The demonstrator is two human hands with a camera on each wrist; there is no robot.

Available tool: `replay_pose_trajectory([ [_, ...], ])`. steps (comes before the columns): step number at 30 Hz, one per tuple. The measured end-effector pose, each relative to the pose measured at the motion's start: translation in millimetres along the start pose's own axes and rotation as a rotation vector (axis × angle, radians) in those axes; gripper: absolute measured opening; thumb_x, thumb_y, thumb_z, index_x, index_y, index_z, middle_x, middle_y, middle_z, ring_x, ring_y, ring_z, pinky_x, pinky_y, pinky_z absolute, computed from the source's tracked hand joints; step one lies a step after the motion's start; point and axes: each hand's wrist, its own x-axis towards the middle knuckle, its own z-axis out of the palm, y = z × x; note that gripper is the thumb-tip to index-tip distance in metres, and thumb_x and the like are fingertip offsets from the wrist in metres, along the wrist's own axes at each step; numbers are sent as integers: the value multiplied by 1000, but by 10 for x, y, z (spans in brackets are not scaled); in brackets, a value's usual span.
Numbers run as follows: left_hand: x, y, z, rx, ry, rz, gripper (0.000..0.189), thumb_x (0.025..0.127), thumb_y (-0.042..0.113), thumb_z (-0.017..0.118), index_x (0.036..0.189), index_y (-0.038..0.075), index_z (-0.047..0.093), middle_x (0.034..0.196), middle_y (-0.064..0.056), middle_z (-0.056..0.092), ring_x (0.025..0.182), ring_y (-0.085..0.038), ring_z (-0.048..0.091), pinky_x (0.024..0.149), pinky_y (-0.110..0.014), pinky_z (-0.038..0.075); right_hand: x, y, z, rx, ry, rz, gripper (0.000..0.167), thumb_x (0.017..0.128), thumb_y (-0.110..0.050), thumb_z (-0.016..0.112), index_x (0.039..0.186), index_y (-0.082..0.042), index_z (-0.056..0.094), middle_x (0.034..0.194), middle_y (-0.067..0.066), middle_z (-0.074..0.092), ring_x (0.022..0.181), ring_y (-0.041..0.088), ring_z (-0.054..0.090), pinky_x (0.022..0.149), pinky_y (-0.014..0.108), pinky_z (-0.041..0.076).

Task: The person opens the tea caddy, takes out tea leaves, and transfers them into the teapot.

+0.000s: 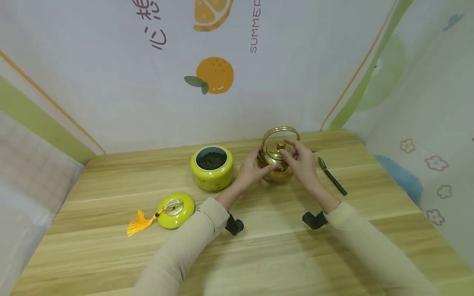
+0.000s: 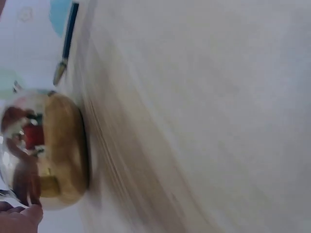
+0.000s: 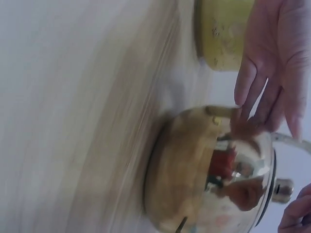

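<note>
A shiny gold kettle (image 1: pixel 278 176) with an arched handle (image 1: pixel 280 129) stands upright near the table's back edge. My left hand (image 1: pixel 251 169) is at its left side, and in the right wrist view that hand's straight fingers (image 3: pixel 246 77) reach the kettle's side by a short protruding part. My right hand (image 1: pixel 304 163) is at the kettle's upper right, with thumb and forefinger spread around the lid knob (image 1: pixel 280 146). The right wrist view shows a small gap between the fingers and the knob (image 3: pixel 283 190). The lid sits on the kettle.
Left of the kettle stands a yellow-green jar (image 1: pixel 212 181) holding dark tea leaves (image 1: pixel 211 161). Its lid (image 1: pixel 168 222), with an orange tassel (image 1: pixel 140 224), lies in front-left. A dark-handled tool with a metal tip (image 1: pixel 335 179) lies to the right. A printed cloth (image 1: pixel 148 102) hangs behind the table.
</note>
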Motion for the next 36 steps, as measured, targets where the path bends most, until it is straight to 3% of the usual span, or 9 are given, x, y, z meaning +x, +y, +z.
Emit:
replay_pose_trajectory([
  [4, -176, 17, -69, -80, -55, -24, 82, 85, 36, 69, 148, 6, 25, 151, -11, 31, 139, -26, 30, 112, -40, 30, -15, -60, 65, 86, 17, -25, 31, 88, -8, 65, 115, 6, 61, 65, 15, 58, 48, 1, 41, 42, 11, 33],
  [8, -389, 2, -162, -200, -100, -39, 77, 87, 27, 68, 148, 4, 26, 153, -11, 28, 139, -27, 29, 112, -38, 31, -34, -128, 152, 171, -22, -12, 30, 88, -4, 64, 115, 9, 60, 69, 21, 60, 48, 0, 42, 43, 10, 34],
  [15, -818, -106, -400, -272, -96, -27, 65, 88, 19, 67, 142, -2, 37, 144, -18, 42, 134, -27, 39, 110, -38, 34, -72, -208, 348, 232, -108, 10, 29, 89, 0, 60, 115, 13, 57, 72, 25, 60, 47, 10, 48, 44, 11, 37],
  [20, -1040, -209, -653, -263, -53, 6, 58, 87, 15, 67, 138, -2, 43, 138, -19, 48, 129, -28, 46, 108, -38, 37, -75, -285, 498, 261, -198, 19, 30, 90, -6, 62, 115, 8, 59, 75, 20, 61, 54, 14, 54, 48, 13, 43],
  [24, -1201, -281, -903, -218, -11, -11, 54, 87, 15, 68, 134, -1, 47, 136, -18, 51, 127, -26, 48, 106, -39, 38, -80, -342, 644, 261, -248, 12, 30, 89, -8, 64, 116, 5, 60, 79, 15, 63, 63, 20, 61, 54, 17, 48],
  [29, -1376, -406, -1242, -118, 64, -44, 52, 87, 17, 69, 132, 0, 50, 133, -16, 54, 125, -26, 50, 104, -39, 40, -79, -383, 817, 279, -319, 65, 42, 87, -9, 67, 123, 7, 55, 104, 21, 62, 93, 28, 63, 77, 26, 56],
  [33, -1493, -530, -1497, -36, 109, -75, 53, 86, 18, 69, 131, -1, 51, 133, -17, 54, 124, -29, 51, 103, -41, 42, -64, -384, 920, 312, -379, 125, 55, 85, -12, 70, 132, 6, 47, 129, 23, 53, 115, 32, 55, 93, 35, 51],
  [36, -1570, -610, -1653, 17, 128, -97, 54, 86, 21, 69, 131, -1, 51, 133, -17, 55, 124, -30, 51, 102, -41, 42, -40, -372, 989, 316, -412, 153, 63, 84, -13, 72, 136, 5, 42, 138, 21, 46, 126, 32, 48, 99, 37, 46],
])
